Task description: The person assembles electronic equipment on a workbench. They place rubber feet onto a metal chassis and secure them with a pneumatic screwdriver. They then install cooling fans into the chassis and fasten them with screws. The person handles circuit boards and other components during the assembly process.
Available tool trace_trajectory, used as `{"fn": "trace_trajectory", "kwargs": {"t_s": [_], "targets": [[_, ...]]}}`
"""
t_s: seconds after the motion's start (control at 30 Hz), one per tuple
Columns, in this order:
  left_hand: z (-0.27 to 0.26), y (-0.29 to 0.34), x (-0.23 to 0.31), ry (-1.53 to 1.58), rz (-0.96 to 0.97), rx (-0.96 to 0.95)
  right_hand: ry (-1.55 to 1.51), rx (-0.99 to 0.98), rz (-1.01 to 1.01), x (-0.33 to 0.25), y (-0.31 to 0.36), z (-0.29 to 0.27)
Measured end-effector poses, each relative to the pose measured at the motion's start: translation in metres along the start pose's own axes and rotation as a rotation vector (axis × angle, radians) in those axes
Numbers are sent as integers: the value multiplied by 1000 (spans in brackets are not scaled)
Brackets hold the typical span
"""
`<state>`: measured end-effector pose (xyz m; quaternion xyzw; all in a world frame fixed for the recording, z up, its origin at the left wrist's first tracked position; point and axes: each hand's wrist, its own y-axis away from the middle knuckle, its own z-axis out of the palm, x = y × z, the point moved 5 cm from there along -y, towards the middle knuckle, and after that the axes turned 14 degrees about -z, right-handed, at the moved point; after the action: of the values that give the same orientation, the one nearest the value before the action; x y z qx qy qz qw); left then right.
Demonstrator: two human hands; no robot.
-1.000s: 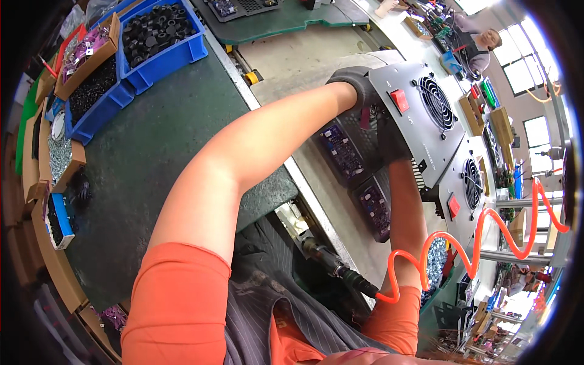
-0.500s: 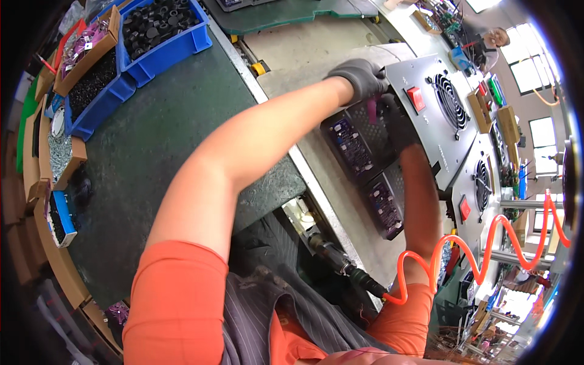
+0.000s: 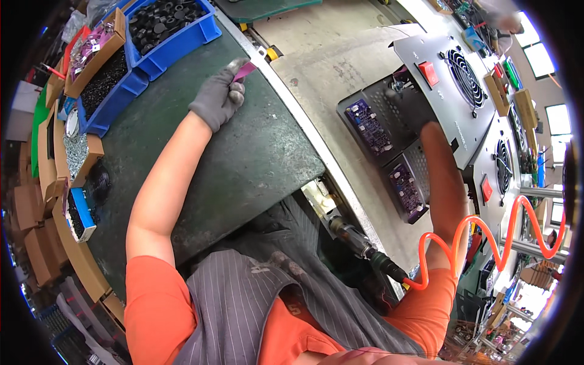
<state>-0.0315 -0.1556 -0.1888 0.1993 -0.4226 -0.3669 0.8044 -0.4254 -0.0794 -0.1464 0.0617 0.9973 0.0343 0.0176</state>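
Note:
My left hand (image 3: 218, 100), in a grey glove, is over the green bench top, its fingers closed on a small purple strip (image 3: 246, 72). My right hand (image 3: 409, 102), in a dark glove, reaches behind an upright metal panel (image 3: 435, 100) with a red rocker switch (image 3: 428, 73) and a round black fan grille (image 3: 465, 79). Shadow hides its fingers, so what they touch is unclear. Next to that hand lies a dark perforated tray (image 3: 389, 112) carrying a purple circuit board (image 3: 369, 126). Nearer to me is a second purple circuit board (image 3: 406, 187).
Blue bins (image 3: 210, 27) of black round parts and small screws stand at the far left, beside cardboard boxes (image 3: 91, 159). A power screwdriver (image 3: 359, 243) with a coiled orange hose (image 3: 453, 252) lies across the metal bench edge. Another fan panel (image 3: 491, 167) stands at right.
My left hand has left the metal casing and swung left over the green bench, carrying the purple strip. My right hand stays behind the panel. The whole view has shifted slightly.

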Motion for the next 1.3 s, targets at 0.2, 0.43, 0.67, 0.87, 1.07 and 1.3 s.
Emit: {"fn": "trace_trajectory", "kwargs": {"t_s": [0.2,0.43,0.67,0.87,1.07,1.3], "targets": [[7,6,-5,-152,72,-97,121,213,-229,17,-4,2],[0,6,-11,-212,124,-162,21,179,-191,-2,-3,11],[60,25,-21,-445,204,-280,-1370,-18,-176,11,82,16],[166,26,-56,-772,266,-386,-1236,190,71,57,150,4],[264,16,-117,-1408,602,-257,-1162,477,124,129,183,43],[305,-20,-177,-1500,1064,-180,-930,397,-143,151,179,54]]}}
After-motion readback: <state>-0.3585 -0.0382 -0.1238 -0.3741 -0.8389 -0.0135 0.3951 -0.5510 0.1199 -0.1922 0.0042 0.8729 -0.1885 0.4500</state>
